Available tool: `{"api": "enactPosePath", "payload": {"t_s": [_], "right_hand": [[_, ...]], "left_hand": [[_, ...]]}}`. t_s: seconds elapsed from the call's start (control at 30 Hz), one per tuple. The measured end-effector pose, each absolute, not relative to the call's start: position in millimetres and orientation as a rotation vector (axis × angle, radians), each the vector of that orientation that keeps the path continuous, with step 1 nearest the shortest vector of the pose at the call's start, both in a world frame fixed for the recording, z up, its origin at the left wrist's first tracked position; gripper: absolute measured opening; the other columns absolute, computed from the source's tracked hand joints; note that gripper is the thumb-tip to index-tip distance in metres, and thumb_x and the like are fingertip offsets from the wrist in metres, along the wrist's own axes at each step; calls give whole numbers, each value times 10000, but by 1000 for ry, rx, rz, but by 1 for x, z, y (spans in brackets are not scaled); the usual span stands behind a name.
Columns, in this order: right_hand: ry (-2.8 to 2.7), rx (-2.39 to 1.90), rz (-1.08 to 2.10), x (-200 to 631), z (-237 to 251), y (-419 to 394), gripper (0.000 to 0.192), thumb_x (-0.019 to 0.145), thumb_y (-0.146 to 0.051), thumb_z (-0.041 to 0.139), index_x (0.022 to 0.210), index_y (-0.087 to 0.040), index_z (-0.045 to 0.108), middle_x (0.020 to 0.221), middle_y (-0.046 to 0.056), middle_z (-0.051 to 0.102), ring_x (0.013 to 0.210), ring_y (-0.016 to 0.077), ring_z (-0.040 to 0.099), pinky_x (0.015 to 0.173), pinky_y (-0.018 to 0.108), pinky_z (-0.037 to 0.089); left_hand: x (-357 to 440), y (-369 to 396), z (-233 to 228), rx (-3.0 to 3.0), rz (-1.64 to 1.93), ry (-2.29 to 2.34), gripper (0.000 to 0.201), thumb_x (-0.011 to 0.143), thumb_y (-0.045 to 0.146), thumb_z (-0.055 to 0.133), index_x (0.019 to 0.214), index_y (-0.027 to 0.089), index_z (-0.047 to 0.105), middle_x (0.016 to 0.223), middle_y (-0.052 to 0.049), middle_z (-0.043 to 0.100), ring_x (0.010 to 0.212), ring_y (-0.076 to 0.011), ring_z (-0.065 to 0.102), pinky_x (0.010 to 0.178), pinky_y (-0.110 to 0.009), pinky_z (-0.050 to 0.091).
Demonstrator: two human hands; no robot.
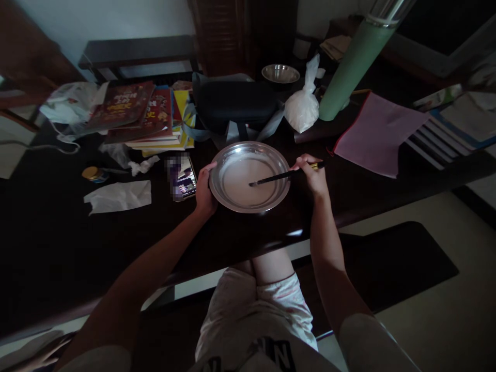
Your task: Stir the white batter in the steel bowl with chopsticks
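A round steel plate (pixel 232 151) holding a pale, milky liquid sits on the dark table (pixel 58 243) in front of me. My left hand (pixel 204 190) grips the plate's left rim. My right hand (pixel 313 175) is at the plate's right rim and holds dark chopsticks (pixel 277 177), whose tips reach into the liquid near the plate's middle.
A phone (pixel 182 178) lies just left of the plate, with crumpled tissue (pixel 118 197) and a small jar (pixel 93 174) further left. Behind are stacked books (pixel 143 111), a dark bag (pixel 234 103), a white plastic bag (pixel 304 106), a steel bowl (pixel 280 73), a green flask (pixel 354 62) and a pink folder (pixel 377 132).
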State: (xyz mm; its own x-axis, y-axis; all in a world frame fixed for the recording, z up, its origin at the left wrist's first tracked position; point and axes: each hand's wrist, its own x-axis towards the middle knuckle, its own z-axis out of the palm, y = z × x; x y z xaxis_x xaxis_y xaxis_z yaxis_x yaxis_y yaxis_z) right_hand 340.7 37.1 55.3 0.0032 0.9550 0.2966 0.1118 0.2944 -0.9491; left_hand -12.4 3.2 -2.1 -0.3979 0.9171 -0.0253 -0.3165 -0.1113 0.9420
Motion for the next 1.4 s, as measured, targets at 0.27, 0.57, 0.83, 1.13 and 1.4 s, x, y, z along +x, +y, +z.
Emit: {"api": "enactPosePath", "payload": {"t_s": [0.27, 0.57, 0.83, 1.13, 1.4], "right_hand": [[-1418, -1040, 933, 341, 54, 38, 787, 845, -1072, 945, 703, -319, 767, 731, 0, 813, 779, 251, 853, 854, 438, 720], [-1433, -1052, 929, 340, 51, 38, 799, 829, -1085, 945, 713, -315, 766, 743, 7, 792, 784, 241, 817, 844, 434, 697], [-1465, -1046, 981, 340, 55, 37, 786, 795, -1077, 974, 697, -318, 796, 741, 8, 807, 786, 249, 823, 865, 446, 697], [-1481, -1055, 959, 339, 55, 37, 796, 808, -1097, 947, 704, -326, 778, 748, 6, 819, 806, 265, 844, 888, 470, 721], [-1452, -1061, 950, 341, 53, 37, 795, 844, -1079, 932, 703, -317, 751, 731, 0, 793, 773, 249, 829, 868, 453, 724]], "left_hand": [[-14, 5, -6, 785, 1680, 1217, 411, 1114, 701, 881, 1156, 297, 948, 1367, -86, 965, 1395, -344, 873, 1318, -485, 699], [-11, 5, -3, 776, 1690, 1228, 387, 1106, 674, 887, 1129, 292, 945, 1372, -73, 969, 1361, -324, 880, 1307, -465, 706], [-12, 5, -4, 793, 1682, 1251, 400, 1105, 685, 869, 1132, 293, 938, 1365, -78, 961, 1356, -323, 868, 1327, -468, 687], [-11, 4, -2, 794, 1672, 1267, 394, 1090, 693, 875, 1142, 305, 929, 1419, -86, 948, 1443, -351, 844, 1347, -493, 679], [-12, 3, 0, 779, 1656, 1263, 369, 1107, 665, 862, 1136, 302, 921, 1391, -97, 940, 1474, -357, 833, 1351, -495, 672]]}}
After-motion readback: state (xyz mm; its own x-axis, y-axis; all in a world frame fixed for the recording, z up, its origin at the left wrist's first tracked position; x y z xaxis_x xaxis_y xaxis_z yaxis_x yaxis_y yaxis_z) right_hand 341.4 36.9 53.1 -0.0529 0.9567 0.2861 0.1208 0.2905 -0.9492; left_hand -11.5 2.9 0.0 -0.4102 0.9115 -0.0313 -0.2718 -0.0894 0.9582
